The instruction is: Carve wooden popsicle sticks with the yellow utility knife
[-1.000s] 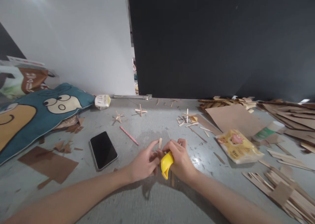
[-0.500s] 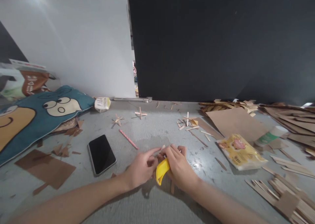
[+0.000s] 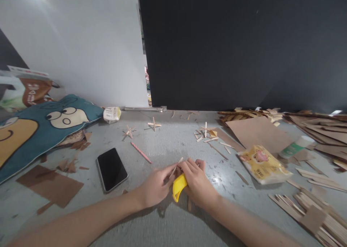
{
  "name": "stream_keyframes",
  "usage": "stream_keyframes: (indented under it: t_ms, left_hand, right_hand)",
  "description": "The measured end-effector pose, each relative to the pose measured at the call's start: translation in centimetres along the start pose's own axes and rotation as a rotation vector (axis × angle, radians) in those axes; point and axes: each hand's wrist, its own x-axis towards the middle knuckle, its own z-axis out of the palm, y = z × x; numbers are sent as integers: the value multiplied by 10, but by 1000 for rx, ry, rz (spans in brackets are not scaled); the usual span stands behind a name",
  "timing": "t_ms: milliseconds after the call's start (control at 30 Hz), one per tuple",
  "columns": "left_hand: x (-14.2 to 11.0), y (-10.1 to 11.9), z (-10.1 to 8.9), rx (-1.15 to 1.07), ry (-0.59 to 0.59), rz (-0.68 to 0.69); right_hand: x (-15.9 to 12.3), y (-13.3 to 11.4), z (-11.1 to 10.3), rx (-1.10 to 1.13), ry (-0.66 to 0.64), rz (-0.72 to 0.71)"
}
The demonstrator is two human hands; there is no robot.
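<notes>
My left hand point(image 3: 155, 184) pinches a small wooden stick point(image 3: 176, 165) that points up and away from me. My right hand point(image 3: 197, 182) is wrapped around a yellow curved tool point(image 3: 178, 186), pressed close against the stick. Both hands meet low over the grey table point(image 3: 168, 145), near its front middle. The lower end of the stick is hidden between my fingers.
A black phone point(image 3: 112, 169) lies left of my hands, a pink striped straw point(image 3: 141, 152) beyond it. Glued stick crosses point(image 3: 154, 124) and loose sticks point(image 3: 206, 135) lie farther back. A yellow packet point(image 3: 260, 164), cardboard sheets point(image 3: 257, 131) and wood strips point(image 3: 311, 211) fill the right; a blue cartoon cushion point(image 3: 35, 127) sits left.
The stick has tilted from upright to leaning right. My right hand has closed further over it and the yellow tool has dropped slightly.
</notes>
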Motion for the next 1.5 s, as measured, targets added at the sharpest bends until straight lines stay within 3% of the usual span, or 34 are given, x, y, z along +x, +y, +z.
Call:
stream_keyframes:
  t_ms: [333,433,567,667,833,1333,1500]
  left_hand:
    - [0,-1,0,-78,-36,33]
    - [3,-3,-1,-86,15,16]
    - [6,-13,0,-313,-12,-98]
    - [8,-19,0,-418,-47,-108]
    - [11,-22,-1,-428,-95,-100]
    - [11,-29,2,-396,-64,-124]
    - [7,-21,2,-400,-69,-52]
  right_hand:
    - [-2,2,1,13,-9,28]
    - [-2,2,0,60,8,17]
    - [-2,2,0,62,26,-7]
    - [-2,3,2,57,50,-23]
    - [-1,3,3,78,54,-41]
    - [-2,1,-5,-36,11,-126]
    - [-4,7,-6,-7,11,-135]
